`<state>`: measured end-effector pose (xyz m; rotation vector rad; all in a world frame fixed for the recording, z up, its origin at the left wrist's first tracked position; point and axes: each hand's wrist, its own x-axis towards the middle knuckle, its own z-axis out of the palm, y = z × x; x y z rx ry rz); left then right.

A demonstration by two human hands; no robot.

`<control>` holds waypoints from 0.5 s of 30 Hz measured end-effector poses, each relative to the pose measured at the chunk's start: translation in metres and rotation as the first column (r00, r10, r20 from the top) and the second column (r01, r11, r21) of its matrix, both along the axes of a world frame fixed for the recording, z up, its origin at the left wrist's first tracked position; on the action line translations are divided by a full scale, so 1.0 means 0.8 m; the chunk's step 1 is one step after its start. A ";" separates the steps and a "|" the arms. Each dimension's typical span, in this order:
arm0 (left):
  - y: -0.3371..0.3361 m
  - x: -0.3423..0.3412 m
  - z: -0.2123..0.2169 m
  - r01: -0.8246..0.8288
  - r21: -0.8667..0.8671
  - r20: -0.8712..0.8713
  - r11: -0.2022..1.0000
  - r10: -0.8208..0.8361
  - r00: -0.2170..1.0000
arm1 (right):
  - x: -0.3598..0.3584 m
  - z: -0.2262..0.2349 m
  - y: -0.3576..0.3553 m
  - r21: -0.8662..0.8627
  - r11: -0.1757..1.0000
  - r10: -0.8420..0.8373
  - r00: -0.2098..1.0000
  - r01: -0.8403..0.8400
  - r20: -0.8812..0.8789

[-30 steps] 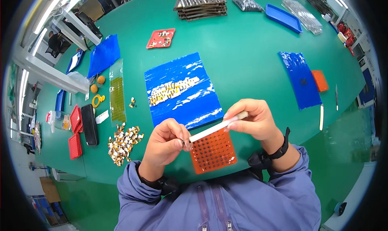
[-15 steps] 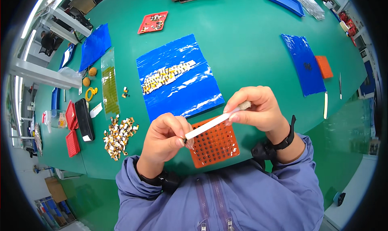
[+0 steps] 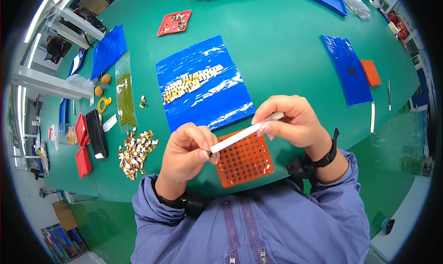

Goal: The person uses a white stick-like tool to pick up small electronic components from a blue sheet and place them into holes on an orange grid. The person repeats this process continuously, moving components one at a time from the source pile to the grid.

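A white stick (image 3: 236,138) with a rough beige end slants between my hands, over an orange perforated block (image 3: 244,164) with rows of dark small parts in its holes. My right hand (image 3: 290,123) pinches the stick near its beige end. At the stick's lower-left end, my left hand (image 3: 188,151) is closed in a pinch on a small dark piece (image 3: 210,152), which touches the tip. Beyond the block lies a blue sheet (image 3: 221,97) bearing a band of small white-and-gold pieces (image 3: 189,84). A loose heap of similar pieces (image 3: 136,154) sits left of my left hand.
To the left are a greenish strip sheet (image 3: 125,97), yellow-handled scissors (image 3: 104,105), a black case (image 3: 96,133) and red trays (image 3: 83,162). A red tray of parts (image 3: 174,23) stands farther back. At right lie another blue sheet (image 3: 346,70), an orange block (image 3: 370,72) and tweezers (image 3: 389,95).
Both hands and the stick have shifted slightly up in the picture, along with a slight shift of the whole view. Both grips stay as they were.
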<state>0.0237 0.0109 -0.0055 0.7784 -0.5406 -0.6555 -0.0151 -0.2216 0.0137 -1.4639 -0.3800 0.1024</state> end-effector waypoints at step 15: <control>-0.001 -0.004 0.001 -0.017 -0.020 -0.018 1.000 0.017 1.000 | 0.003 0.001 0.007 -0.185 0.976 -0.050 0.944 0.115 0.327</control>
